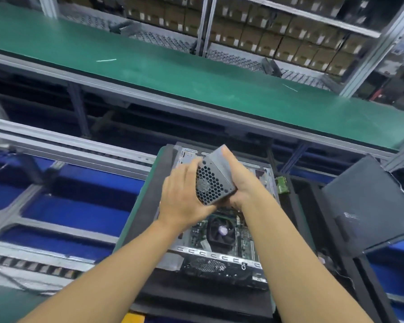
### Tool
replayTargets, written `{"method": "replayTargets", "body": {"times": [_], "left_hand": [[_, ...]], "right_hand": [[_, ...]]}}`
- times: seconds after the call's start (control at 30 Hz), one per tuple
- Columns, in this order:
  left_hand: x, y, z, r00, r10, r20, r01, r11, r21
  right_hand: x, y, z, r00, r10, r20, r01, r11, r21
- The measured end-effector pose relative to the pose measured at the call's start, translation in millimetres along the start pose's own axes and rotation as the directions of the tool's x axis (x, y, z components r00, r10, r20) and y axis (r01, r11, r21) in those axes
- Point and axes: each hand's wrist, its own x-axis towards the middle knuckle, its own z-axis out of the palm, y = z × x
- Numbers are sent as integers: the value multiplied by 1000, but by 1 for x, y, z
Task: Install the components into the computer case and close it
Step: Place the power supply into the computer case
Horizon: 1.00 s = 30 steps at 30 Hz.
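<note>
A grey power supply (216, 176) with a honeycomb fan grille is held tilted in the air above the open computer case (219, 254). My left hand (181, 194) grips its left and lower side. My right hand (239, 180) grips its right side, fingers running up along the top face. Below them the case lies flat on a dark mat, showing the motherboard and a black CPU cooler fan (222, 230). The far part of the case is hidden behind the power supply and my hands.
A dark grey side panel (369, 206) lies tilted to the right of the case. A small green circuit board (282, 185) sits by the case's right edge. A green conveyor belt (173, 73) runs across behind. Blue bins and metal rails fill the left.
</note>
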Motion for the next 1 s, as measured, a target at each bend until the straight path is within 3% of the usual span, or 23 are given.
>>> {"method": "replayTargets", "body": {"times": [0.1,0.23,0.37,0.4,0.47,0.53,0.57,0.63,0.67,0.7,0.73,0.8,0.87,0.93,1.0], "left_hand": [[-6,-2,4,995,100,5,-100,995,26],[-20,-4,17,967,254,30,-255,965,64],[-33,-7,26,921,324,217,-333,943,8],[-36,-9,26,910,332,249,-321,943,-85],[-41,-14,26,931,254,263,-166,934,-315],[-39,-18,31,980,-42,194,130,875,-466],[-36,-19,34,945,-261,196,326,797,-509],[-25,-26,45,730,-593,339,675,549,-493],[-22,-30,51,636,-648,419,769,488,-412],[-20,-36,57,589,-640,493,803,532,-268],[-20,-42,63,551,-600,579,775,626,-88],[-24,-49,73,417,-519,746,589,780,214],[-28,-52,87,273,-487,830,375,848,374],[-29,-52,95,236,-467,852,241,878,414],[-30,-53,103,249,-449,859,196,891,409]], "right_hand": [[6,5,-8,977,-144,-159,120,981,-151],[6,5,-28,991,-58,-121,4,914,-406],[13,22,-56,981,-66,-182,-9,923,-385],[14,26,-64,975,-97,-202,19,934,-358],[10,26,-77,963,-178,-204,108,944,-312],[2,15,-92,954,-238,-181,181,941,-286],[-2,7,-99,951,-250,-182,194,940,-279],[-12,-5,-113,947,-272,-170,220,936,-275],[-16,-9,-119,944,-295,-146,246,927,-282],[-19,-12,-125,941,-319,-111,276,916,-293],[-21,-13,-130,939,-337,-71,302,904,-304],[-24,-12,-139,926,-377,-25,347,874,-340],[-25,-10,-149,911,-412,-3,380,844,-378],[-29,-10,-157,893,-445,66,432,807,-403],[-36,-16,-165,870,-477,125,483,773,-411]]}}
